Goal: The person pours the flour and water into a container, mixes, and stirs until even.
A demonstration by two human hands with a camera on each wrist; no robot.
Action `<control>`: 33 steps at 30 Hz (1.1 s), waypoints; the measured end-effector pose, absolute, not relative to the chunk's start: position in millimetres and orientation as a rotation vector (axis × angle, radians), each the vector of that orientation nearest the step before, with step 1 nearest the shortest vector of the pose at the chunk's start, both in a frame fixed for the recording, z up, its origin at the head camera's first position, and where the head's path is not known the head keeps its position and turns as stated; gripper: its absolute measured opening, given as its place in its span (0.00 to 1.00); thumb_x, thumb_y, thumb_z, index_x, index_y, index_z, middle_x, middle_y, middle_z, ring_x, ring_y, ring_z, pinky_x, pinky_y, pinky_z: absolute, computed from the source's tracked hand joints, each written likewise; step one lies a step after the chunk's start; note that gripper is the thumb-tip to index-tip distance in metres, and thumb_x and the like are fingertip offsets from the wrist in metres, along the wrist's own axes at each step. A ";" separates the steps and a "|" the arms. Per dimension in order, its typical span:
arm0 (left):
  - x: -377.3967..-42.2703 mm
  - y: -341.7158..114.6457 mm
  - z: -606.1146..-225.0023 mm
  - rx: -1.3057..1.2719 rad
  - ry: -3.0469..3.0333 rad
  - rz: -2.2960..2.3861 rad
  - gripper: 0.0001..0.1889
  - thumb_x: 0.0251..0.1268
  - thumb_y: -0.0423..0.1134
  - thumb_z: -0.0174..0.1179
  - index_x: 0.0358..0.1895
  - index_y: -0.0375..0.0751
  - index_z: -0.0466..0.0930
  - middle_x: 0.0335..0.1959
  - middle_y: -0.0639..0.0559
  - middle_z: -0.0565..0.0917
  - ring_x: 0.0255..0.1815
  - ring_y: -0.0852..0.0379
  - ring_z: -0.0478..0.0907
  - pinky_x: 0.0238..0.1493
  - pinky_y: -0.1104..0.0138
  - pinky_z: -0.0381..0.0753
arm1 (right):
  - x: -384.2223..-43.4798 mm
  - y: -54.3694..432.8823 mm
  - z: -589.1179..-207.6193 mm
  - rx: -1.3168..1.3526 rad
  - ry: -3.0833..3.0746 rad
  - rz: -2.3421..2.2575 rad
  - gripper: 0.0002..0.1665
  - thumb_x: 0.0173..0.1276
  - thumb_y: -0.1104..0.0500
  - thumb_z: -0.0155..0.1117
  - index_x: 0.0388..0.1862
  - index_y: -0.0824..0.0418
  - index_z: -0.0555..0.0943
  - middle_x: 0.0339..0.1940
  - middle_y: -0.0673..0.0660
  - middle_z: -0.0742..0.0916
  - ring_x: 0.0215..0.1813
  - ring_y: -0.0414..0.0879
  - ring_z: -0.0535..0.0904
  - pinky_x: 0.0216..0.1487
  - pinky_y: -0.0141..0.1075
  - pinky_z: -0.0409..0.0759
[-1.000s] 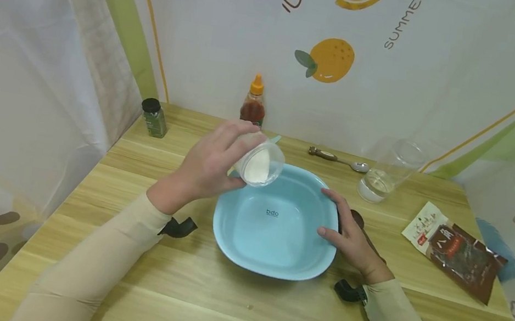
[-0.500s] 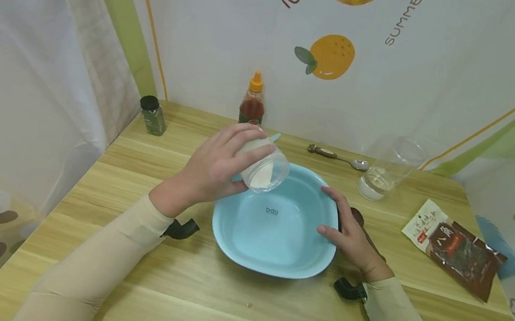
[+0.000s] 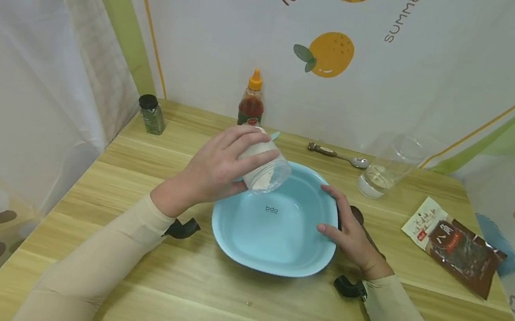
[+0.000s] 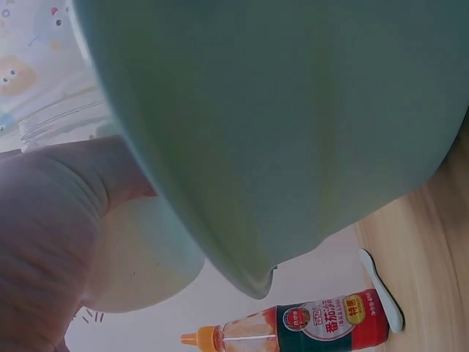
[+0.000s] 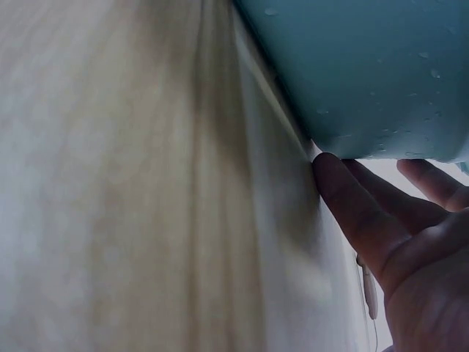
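Note:
My left hand (image 3: 218,168) grips a clear jar (image 3: 266,176) around its side. The jar is tipped, mouth towards the lower right, over the left part of a light-blue basin (image 3: 276,235); white powder shows inside it. In the left wrist view, the basin's wall (image 4: 293,132) covers part of the jar (image 4: 146,253) and the fingers. My right hand (image 3: 351,233) holds the basin's right side, thumb at the rim. The right wrist view shows its fingers (image 5: 359,205) against the outer wall, which carries water drops. The basin's floor shows its printed letters and no powder that I can make out.
Behind stand a ketchup bottle (image 3: 251,105), a green-labelled spice jar (image 3: 151,116) and a tall glass (image 3: 380,176) with some clear liquid. A spoon (image 3: 338,156) lies near the back edge. At right are a brown packet (image 3: 457,246) and a dark wooden handle (image 3: 363,223).
My left hand has moved a little to the right and tipped the jar further over the basin. My right hand has stayed at the basin's side.

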State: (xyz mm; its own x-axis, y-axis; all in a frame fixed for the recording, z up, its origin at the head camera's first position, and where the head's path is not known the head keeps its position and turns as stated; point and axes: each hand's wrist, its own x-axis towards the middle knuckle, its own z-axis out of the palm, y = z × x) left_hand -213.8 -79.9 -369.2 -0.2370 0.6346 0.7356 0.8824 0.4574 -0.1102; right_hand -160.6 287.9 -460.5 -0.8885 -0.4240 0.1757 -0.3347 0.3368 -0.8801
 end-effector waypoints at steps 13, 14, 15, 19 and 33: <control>-218.7 -76.8 -372.6 -1.289 -1.948 -0.389 0.34 0.60 0.33 0.82 0.72 0.47 0.84 0.69 0.37 0.82 0.73 0.36 0.76 0.83 0.48 0.70 | -161.9 287.9 -459.9 -0.720 2.501 -1.604 0.49 0.77 0.60 0.63 0.92 0.53 0.55 0.91 0.65 0.59 0.82 0.70 0.64 0.68 0.29 0.75; -218.6 -76.5 -372.5 -1.290 -1.951 -0.385 0.34 0.60 0.33 0.82 0.72 0.47 0.84 0.69 0.37 0.82 0.73 0.36 0.76 0.83 0.48 0.70 | -162.1 287.6 -459.7 -0.722 2.501 -1.604 0.49 0.77 0.60 0.63 0.92 0.53 0.55 0.90 0.65 0.59 0.82 0.70 0.64 0.68 0.29 0.75; -218.5 -76.3 -372.4 -1.291 -1.954 -0.379 0.34 0.60 0.32 0.81 0.72 0.48 0.84 0.69 0.38 0.82 0.73 0.37 0.76 0.83 0.48 0.70 | -162.3 287.6 -459.7 -0.721 2.500 -1.605 0.49 0.77 0.60 0.63 0.92 0.52 0.55 0.90 0.65 0.59 0.82 0.70 0.64 0.68 0.29 0.75; -218.4 -75.7 -372.2 -1.293 -1.950 -0.351 0.33 0.61 0.31 0.80 0.72 0.49 0.84 0.70 0.38 0.81 0.73 0.37 0.76 0.83 0.48 0.70 | -162.5 287.4 -460.3 -0.717 2.494 -1.613 0.49 0.77 0.61 0.63 0.92 0.52 0.55 0.91 0.64 0.59 0.83 0.70 0.64 0.69 0.29 0.74; -216.4 -73.1 -374.1 -1.291 -1.928 -0.274 0.31 0.64 0.32 0.78 0.71 0.53 0.84 0.69 0.41 0.82 0.73 0.39 0.76 0.80 0.47 0.75 | -160.7 287.7 -460.9 -0.734 2.446 -1.665 0.49 0.77 0.62 0.63 0.92 0.53 0.55 0.90 0.64 0.60 0.81 0.69 0.66 0.65 0.31 0.80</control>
